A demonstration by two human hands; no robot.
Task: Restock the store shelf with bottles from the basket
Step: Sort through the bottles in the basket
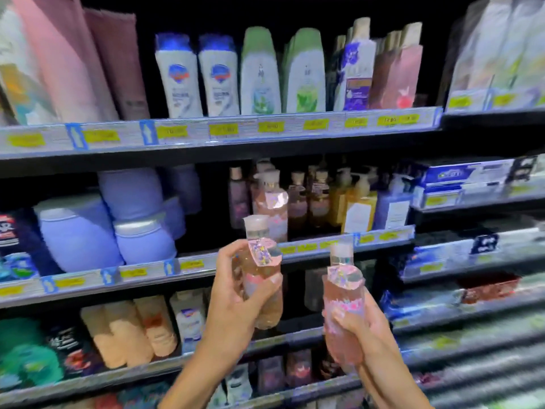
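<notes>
While two hands [231,293] [367,329] each clutch one bottle [262,261] [343,296] (both pink), a third bottle [272,202] stands shelved.

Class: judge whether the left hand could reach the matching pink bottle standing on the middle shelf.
Probably yes to reach: the left hand, full with its pink bottle, hovers just below the shelf bottle, nothing between.
</notes>
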